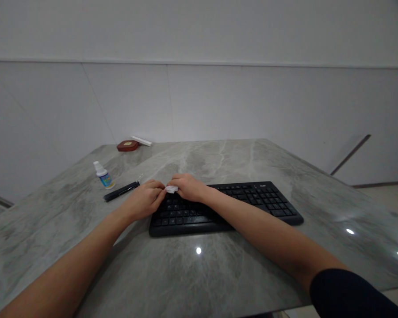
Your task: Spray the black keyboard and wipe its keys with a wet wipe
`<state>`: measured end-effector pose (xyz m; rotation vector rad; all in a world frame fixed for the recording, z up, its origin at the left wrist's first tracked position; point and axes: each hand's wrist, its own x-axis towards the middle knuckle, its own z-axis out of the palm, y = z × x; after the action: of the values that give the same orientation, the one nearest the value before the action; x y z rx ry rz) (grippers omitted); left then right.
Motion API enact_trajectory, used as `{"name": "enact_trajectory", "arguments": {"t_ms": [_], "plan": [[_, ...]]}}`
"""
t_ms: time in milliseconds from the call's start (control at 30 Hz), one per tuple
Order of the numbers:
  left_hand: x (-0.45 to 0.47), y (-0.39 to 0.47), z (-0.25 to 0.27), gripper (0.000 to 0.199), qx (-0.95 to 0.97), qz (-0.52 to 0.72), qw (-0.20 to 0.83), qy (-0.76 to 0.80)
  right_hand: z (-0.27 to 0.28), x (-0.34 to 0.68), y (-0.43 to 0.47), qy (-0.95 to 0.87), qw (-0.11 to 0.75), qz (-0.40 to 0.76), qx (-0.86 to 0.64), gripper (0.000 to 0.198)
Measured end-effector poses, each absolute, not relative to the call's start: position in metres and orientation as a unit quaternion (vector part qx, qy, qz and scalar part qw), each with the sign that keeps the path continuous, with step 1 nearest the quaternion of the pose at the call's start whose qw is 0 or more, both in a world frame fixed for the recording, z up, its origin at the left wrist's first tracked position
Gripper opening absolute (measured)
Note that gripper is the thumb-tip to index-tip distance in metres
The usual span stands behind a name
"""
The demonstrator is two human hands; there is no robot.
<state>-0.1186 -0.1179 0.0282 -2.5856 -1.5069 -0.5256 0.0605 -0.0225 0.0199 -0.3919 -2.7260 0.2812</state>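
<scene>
A small crumpled white tissue (171, 189) is held over the upper left corner of a black keyboard (192, 227). My right hand (188, 187) has its fingers closed on the tissue from the right, and the forearm crosses above the keys. From the left, my left hand (146, 198) pinches at the tissue's other end, just over the keyboard's left side. The fingertips of both hands nearly meet, and part of the tissue is hidden between them. Keys under my right hand and forearm are covered from sight.
Left of the keyboard lies a slim black brush-like item (121, 191), its kind unclear. Beside it stands a white spray bottle (104, 176) with a colourful label. Near the wall, a reddish-brown case (128, 145) and a white flat object (141, 141) rest on the grey marbled table (199, 282).
</scene>
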Motion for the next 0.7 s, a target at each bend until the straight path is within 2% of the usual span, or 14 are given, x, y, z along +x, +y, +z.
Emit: {"name": "enact_trajectory", "arguments": {"t_ms": [300,433,533,633,700], "plan": [[-0.119,-0.119,0.028,0.043,-0.847,-0.176,0.049,-0.499,0.024,0.059,-0.026,-0.972,0.173,0.117,-0.11,0.033],[-0.118,-0.12,0.027,0.039,-0.857,-0.182,0.025,-0.481,0.045,0.077,-0.025,-0.971,0.152,0.077,-0.17,0.027],[-0.116,-0.119,0.024,0.038,-0.869,-0.169,0.001,-0.465,0.062,0.115,-0.024,-0.941,0.189,0.078,-0.269,0.016],[-0.116,-0.119,0.02,0.039,-0.881,-0.144,-0.016,-0.45,0.067,0.159,-0.028,-0.896,0.265,0.099,-0.342,0.028],[-0.114,-0.12,0.019,0.04,-0.884,-0.126,-0.024,-0.449,0.062,0.181,-0.034,-0.872,0.303,0.098,-0.373,0.02]]}}
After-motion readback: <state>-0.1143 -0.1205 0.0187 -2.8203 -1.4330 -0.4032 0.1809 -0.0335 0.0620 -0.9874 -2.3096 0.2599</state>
